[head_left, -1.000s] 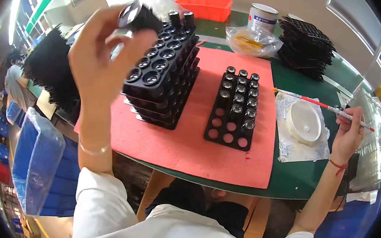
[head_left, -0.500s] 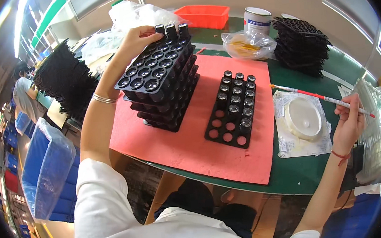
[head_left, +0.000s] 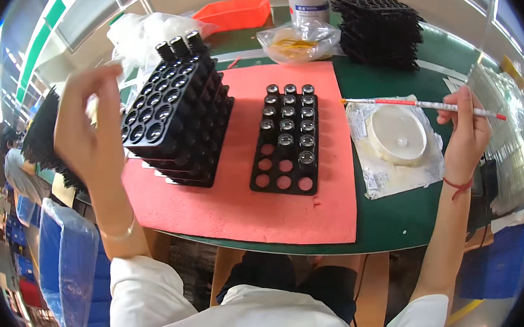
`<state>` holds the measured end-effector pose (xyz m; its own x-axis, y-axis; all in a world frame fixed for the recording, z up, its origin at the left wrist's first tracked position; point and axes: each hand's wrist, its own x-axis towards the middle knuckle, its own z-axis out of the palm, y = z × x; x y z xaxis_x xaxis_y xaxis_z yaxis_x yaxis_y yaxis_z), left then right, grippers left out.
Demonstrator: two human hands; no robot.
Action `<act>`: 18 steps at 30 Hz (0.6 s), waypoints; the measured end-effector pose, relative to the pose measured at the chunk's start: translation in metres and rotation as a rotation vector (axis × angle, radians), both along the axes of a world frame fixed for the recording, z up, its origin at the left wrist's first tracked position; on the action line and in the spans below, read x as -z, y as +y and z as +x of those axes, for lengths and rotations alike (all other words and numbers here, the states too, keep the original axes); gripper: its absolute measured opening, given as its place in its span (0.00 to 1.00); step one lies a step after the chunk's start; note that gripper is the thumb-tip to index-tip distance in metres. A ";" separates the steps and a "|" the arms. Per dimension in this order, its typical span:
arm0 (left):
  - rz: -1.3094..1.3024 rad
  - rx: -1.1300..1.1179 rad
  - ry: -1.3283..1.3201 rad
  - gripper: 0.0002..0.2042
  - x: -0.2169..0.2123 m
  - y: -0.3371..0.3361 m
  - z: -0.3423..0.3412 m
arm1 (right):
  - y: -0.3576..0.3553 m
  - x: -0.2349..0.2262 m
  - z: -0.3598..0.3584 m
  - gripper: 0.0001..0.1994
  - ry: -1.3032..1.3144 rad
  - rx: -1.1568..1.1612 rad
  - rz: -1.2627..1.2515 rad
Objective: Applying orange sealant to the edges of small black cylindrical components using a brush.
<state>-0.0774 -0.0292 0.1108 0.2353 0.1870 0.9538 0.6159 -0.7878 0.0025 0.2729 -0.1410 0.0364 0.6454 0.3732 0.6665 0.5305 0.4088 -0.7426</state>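
- Head view: a thin red-and-white brush (head_left: 422,104) is pinched in the right hand (head_left: 466,135) over a white dish (head_left: 398,135), right of the tray (head_left: 286,138).
- The left hand (head_left: 88,132) is raised beside stacked black trays (head_left: 177,124); whether its fingers grasp anything cannot be told.

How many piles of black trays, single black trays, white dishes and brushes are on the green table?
Piles of black trays: 2
Single black tray: 1
White dish: 1
Brush, held in the right hand: 1
Total: 5
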 end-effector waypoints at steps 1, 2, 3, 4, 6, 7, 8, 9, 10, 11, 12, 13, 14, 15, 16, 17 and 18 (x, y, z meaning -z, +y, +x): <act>0.235 -0.034 0.199 0.08 0.002 -0.019 0.001 | 0.000 -0.002 0.000 0.15 -0.018 -0.010 0.005; 0.344 0.077 0.259 0.06 0.008 -0.033 0.012 | 0.000 -0.002 0.000 0.15 -0.035 -0.013 0.009; 0.491 0.460 0.179 0.03 0.025 -0.026 0.018 | 0.001 -0.004 -0.001 0.15 -0.030 0.003 0.017; 0.154 0.577 0.255 0.03 0.035 -0.044 0.020 | 0.003 -0.005 -0.003 0.15 -0.025 -0.013 0.025; -0.139 0.538 0.452 0.07 0.061 -0.044 0.052 | -0.001 0.001 0.001 0.15 -0.012 0.006 0.033; -0.131 0.454 0.538 0.09 0.073 -0.037 0.063 | -0.001 0.001 0.002 0.14 0.007 -0.006 0.068; -0.144 0.386 0.524 0.09 0.086 -0.033 0.073 | -0.001 0.000 0.002 0.14 0.015 -0.024 0.110; -0.159 0.318 0.509 0.10 0.097 -0.030 0.081 | -0.002 -0.001 0.002 0.14 -0.005 0.007 0.143; -0.217 0.281 0.534 0.12 0.104 -0.026 0.083 | -0.003 0.001 0.000 0.14 0.000 0.049 0.178; -0.261 0.263 0.538 0.12 0.109 -0.022 0.084 | -0.004 0.001 -0.001 0.14 0.003 0.091 0.212; -0.305 0.243 0.542 0.13 0.114 -0.019 0.085 | -0.005 0.000 -0.001 0.15 -0.029 0.140 0.243; -0.311 0.236 0.541 0.14 0.119 -0.017 0.084 | -0.008 0.001 -0.002 0.15 -0.034 0.159 0.234; -0.314 0.256 0.541 0.14 0.122 -0.016 0.086 | -0.010 0.001 -0.003 0.15 -0.058 0.147 0.268; -0.359 0.252 0.532 0.14 0.122 -0.017 0.089 | -0.012 0.001 -0.004 0.15 -0.082 0.133 0.302; -0.405 0.243 0.523 0.13 0.122 -0.017 0.091 | -0.012 -0.002 -0.011 0.17 -0.108 0.214 0.246; -0.427 0.245 0.515 0.12 0.124 -0.016 0.093 | -0.013 0.000 -0.011 0.17 -0.112 0.223 0.237; -0.432 0.256 0.514 0.12 0.127 -0.015 0.095 | -0.014 0.002 -0.011 0.17 -0.160 0.234 0.264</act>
<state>0.0178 -0.0447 -0.0157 0.7220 0.4020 0.5632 0.4193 -0.9016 0.1060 0.2621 -0.1547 0.0342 0.5727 0.0309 0.8192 0.7327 0.4290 -0.5284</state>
